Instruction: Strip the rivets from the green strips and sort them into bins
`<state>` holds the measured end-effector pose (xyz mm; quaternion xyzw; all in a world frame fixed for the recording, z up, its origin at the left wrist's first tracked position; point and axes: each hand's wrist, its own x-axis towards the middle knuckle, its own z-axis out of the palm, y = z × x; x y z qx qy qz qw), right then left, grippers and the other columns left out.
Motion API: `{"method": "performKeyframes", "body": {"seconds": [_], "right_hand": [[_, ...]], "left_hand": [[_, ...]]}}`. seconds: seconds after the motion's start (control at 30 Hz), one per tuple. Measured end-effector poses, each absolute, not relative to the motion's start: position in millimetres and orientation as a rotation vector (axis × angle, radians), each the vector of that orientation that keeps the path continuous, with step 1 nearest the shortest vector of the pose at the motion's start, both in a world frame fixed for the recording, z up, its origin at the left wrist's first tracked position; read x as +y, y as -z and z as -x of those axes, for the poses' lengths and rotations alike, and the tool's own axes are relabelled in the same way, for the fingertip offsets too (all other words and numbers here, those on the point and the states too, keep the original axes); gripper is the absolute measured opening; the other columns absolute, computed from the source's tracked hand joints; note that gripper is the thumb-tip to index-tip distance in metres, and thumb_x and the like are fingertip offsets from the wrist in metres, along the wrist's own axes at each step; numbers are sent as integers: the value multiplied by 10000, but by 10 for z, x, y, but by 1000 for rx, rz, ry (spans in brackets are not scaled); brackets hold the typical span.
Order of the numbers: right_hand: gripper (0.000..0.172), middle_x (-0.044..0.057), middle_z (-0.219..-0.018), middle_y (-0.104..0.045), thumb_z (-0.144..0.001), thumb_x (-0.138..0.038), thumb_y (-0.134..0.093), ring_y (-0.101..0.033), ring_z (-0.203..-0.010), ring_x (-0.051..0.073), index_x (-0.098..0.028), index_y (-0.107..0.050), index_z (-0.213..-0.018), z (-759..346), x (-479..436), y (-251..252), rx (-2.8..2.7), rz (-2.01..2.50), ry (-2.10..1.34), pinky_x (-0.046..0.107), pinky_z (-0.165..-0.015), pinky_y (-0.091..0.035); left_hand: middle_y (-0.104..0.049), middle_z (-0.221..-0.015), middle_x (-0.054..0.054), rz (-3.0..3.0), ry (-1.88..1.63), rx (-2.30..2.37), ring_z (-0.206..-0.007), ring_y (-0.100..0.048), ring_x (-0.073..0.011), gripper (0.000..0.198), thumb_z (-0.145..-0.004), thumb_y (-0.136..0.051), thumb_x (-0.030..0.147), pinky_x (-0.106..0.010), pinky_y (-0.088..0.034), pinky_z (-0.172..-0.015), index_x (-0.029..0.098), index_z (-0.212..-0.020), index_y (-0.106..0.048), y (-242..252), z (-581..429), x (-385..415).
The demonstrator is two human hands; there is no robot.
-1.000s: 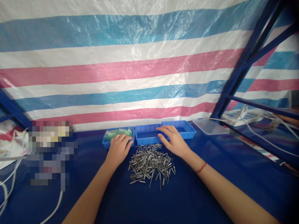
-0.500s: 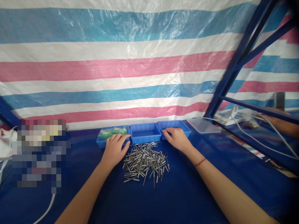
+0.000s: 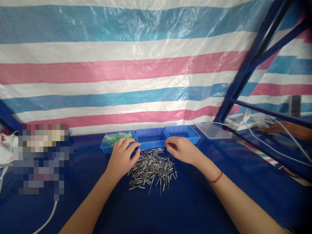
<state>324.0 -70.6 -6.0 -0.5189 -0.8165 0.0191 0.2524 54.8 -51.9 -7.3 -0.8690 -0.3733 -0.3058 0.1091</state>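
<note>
my left hand (image 3: 122, 157) rests at the left edge of the pile of metal pins (image 3: 152, 169) on the blue table (image 3: 195, 201), fingers loosely curled. my right hand (image 3: 181, 150) sits at the pile's far right edge, fingertips drawn together. i cannot tell whether either hand pinches a pin. three blue trays (image 3: 152, 144) stand just behind the pile.

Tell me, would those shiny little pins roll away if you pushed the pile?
Probably a few would: the pins look round and thin, lying loose on the smooth blue table. They seem stiff metal, so they likely won't bend. Tangled together, most might slide.
</note>
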Motion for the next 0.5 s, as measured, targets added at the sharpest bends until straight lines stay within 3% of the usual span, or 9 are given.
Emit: {"method": "performKeyframes", "body": {"seconds": [0.2,0.33,0.5], "right_hand": [[289,99,-1009,-658,-858,-245,-508,-623,-828,193,-159,-628,-1106,-3147,-761,175,-2340,1423,-190,299,-766,-447],[239,82,-931,-668,-874,-206,-478,-624,-888,197,-167,-670,-1011,-3112,-775,174,-2394,1383,-241,298,-807,-443],[203,64,-871,-655,-848,-170,-514,-616,-806,173,-173,-681,-963,-3075,-818,112,-2368,1368,-240,277,-743,-436]], "left_hand": [[-515,-1285,-98,2861,716,-1041,-1182,-460,-269,397,-891,-500,442,-444,-388,-1011,224,-1217,-563,143,-700,-659],[-448,-1378,-105,3021,559,-1022,-1251,-408,-290,537,-867,-495,539,-460,-372,-1037,237,-1311,-488,228,-770,-726],[-522,-1286,-92,3099,587,-1032,-1202,-447,-270,419,-888,-507,456,-444,-377,-1024,227,-1238,-536,272,-820,-747]]}}
